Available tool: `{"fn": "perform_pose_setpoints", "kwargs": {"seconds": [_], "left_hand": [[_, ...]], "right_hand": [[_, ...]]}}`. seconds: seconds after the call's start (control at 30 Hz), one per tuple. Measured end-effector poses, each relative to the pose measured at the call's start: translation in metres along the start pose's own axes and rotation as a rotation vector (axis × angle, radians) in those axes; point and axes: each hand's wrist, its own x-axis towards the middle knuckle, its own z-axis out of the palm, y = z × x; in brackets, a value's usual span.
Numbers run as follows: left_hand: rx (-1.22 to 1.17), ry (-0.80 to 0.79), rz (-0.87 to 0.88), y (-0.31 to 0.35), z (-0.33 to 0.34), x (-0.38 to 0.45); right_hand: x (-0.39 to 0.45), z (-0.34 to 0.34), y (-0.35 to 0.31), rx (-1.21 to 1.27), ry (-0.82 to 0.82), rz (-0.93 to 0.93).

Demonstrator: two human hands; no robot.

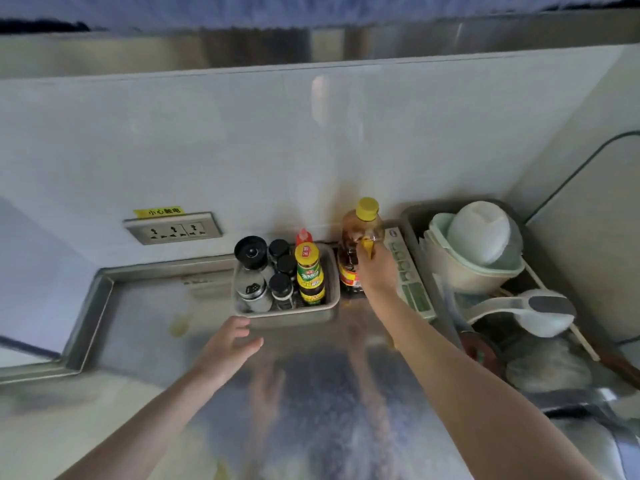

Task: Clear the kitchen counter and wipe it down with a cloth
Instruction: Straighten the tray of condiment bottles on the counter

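Your left hand (230,344) hovers open, fingers spread, just short of the condiment tray (325,308) on the steel counter (145,320). Further back your right hand (375,271) wraps the oil bottle (358,244), which stands upright, yellow cap up, between tray and power strip (410,282); your fingers hide its lower label, and everything's blurry.

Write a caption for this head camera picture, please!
Right hand grips the oil bottle; left hand reaches toward the condiment tray.
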Motion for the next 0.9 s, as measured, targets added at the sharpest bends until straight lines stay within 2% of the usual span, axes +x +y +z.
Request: {"fn": "perform_pose_setpoints", "kwargs": {"seconds": [0.1, 0.23, 0.43, 0.5, 0.57, 0.67, 0.8, 0.9], "left_hand": [[-0.328, 0.036, -0.173, 0.0, -0.002, 0.017], [-0.499, 0.07, -0.297, 0.006, 0.0, 0.05], [-0.613, 0.002, -0.288, 0.014, 0.01, 0.066], [-0.615, -0.029, -0.266, 0.013, 0.015, 0.065], [-0.647, 0.003, -0.249, 0.012, 0.022, 0.066], [-0.765, 0.103, -0.319, 0.008, 0.031, 0.075], [-0.896, 0.052, -0.418, 0.002, 0.031, 0.082], [-0.958, 0.091, -0.425, -0.002, 0.025, 0.081]], "right_hand": [[-0.005, -0.009, 0.001, 0.049, 0.036, -0.023], [-0.021, -0.021, 0.004, 0.087, 0.083, -0.045], [-0.036, -0.022, 0.03, 0.021, 0.034, -0.015], [-0.033, -0.024, 0.033, -0.037, 0.01, -0.062], [-0.028, -0.026, 0.03, -0.134, -0.01, -0.15], [-0.013, -0.027, 0.023, -0.239, -0.02, -0.235], [0.008, -0.023, 0.014, -0.297, -0.074, -0.236], [0.017, -0.024, 0.009, -0.342, -0.125, -0.288]]}}
